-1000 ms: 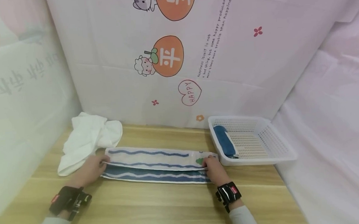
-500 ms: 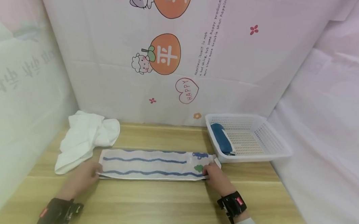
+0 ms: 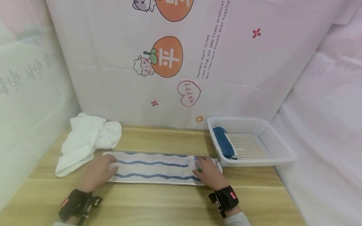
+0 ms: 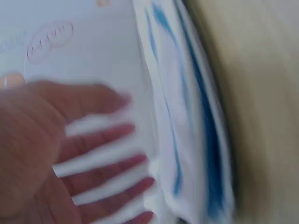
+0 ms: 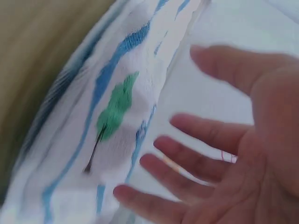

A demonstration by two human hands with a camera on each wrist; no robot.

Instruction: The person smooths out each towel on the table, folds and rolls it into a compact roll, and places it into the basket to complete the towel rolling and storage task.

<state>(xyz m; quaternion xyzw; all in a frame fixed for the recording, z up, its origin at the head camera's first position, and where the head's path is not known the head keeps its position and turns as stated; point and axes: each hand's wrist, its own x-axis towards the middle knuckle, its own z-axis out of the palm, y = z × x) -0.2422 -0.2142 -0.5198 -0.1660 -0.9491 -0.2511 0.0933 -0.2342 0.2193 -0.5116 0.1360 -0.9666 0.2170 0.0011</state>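
1. The folded striped towel (image 3: 153, 169) lies on the bench (image 3: 149, 213) as a long, narrow strip, left of the white plastic basket (image 3: 258, 163) and a little nearer the person. Its right end comes just beside the basket's near-left corner; whether they touch cannot be told. A green tree motif (image 5: 114, 112) shows near that end. From the left wrist, blue layers show between pale ones along an edge.

2. Both hands are well apart, with fingers spread and nothing gripped. The left hand (image 3: 99, 172) is by the strip's end farther from the basket, the right hand (image 3: 211, 173) over the end nearer it. Contact with the fabric cannot be told from the head view.

3. A likely trouble, in my judgement: the loose layers could slide out of line or spring apart if only the top one were caught. A careless rightward push might also bunch the near end against the basket.

4. The basket has perforated walls and contains a blue folded cloth (image 3: 223, 143) with a white edge, set along its left wall.

5. Farther left from the basket, beyond the strip's far end, lies a crumpled white cloth (image 3: 85, 136).
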